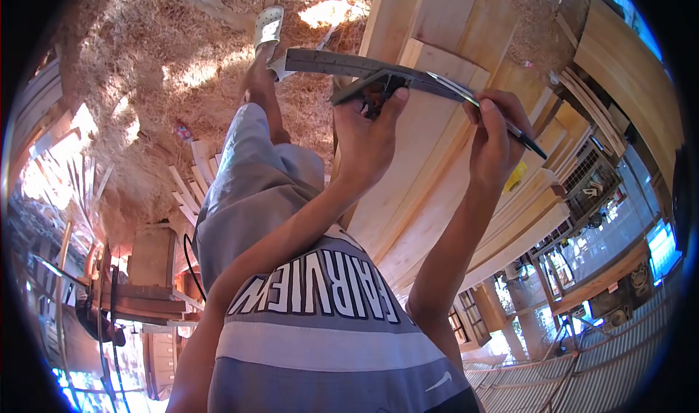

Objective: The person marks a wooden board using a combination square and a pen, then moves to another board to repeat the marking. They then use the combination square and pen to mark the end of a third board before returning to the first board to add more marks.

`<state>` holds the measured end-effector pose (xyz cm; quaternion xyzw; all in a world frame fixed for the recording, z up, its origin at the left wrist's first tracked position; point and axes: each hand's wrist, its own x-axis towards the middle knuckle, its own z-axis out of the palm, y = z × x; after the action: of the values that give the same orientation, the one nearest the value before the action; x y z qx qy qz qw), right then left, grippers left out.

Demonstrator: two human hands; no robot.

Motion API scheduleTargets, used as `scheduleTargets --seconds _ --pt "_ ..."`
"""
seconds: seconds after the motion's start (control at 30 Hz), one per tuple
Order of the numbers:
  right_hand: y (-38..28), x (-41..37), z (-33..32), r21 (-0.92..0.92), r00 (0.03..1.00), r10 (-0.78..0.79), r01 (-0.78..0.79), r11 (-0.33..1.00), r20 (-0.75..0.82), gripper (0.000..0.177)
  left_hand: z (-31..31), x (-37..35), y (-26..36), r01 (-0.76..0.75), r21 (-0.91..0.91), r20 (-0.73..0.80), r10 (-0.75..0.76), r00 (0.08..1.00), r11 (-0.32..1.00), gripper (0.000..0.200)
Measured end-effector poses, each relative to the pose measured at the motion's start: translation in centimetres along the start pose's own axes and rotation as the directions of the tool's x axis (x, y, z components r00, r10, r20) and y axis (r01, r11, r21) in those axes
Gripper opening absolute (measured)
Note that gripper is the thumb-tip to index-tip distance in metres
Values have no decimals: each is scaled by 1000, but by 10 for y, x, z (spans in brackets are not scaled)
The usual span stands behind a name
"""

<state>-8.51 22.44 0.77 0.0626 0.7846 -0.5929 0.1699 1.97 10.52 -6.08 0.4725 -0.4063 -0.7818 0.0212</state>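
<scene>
My left hand [368, 140] is closed around the dark head of a combination square [320, 63]. Its long metal blade reaches out to both sides over a pale wooden board [440, 57] and appears bent by the wide lens. To the right, my right hand [499, 132] pinches a slim pen-like tool [530, 145], dark at the barrel and silvery toward the far end. That silvery end lies along or just above the right part of the blade; contact cannot be made out.
Long planks [408, 187] run beside my body on the right. Wood shavings [160, 56] cover the ground, with thin offcuts [191, 189] near my leg. A wide board [626, 63] stands at the upper right. Part of another person [95, 315] shows at the lower left.
</scene>
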Motion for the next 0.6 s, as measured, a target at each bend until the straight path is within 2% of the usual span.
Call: scheduleTargets --seconds 0.1,0.33,0.4,0.5,0.6 --pt "2 6 0 -60 999 21 -18 998 50 11 0 1 1 58 -4 4 -58 998 998 21" --pt "15 18 -7 -32 998 43 -42 999 51 10 3 1 2 19 76 -4 -19 1000 997 26" --pt "18 19 -9 37 996 39 -42 998 77 11 3 1 2 -2 98 -12 3 1000 995 27" --pt "17 19 -7 19 996 52 -53 998 71 11 3 0 1 -21 110 -20 24 1000 994 27" --pt "12 19 -3 -11 996 66 -66 998 65 11 3 -1 6 48 98 -28 -45 999 994 19"
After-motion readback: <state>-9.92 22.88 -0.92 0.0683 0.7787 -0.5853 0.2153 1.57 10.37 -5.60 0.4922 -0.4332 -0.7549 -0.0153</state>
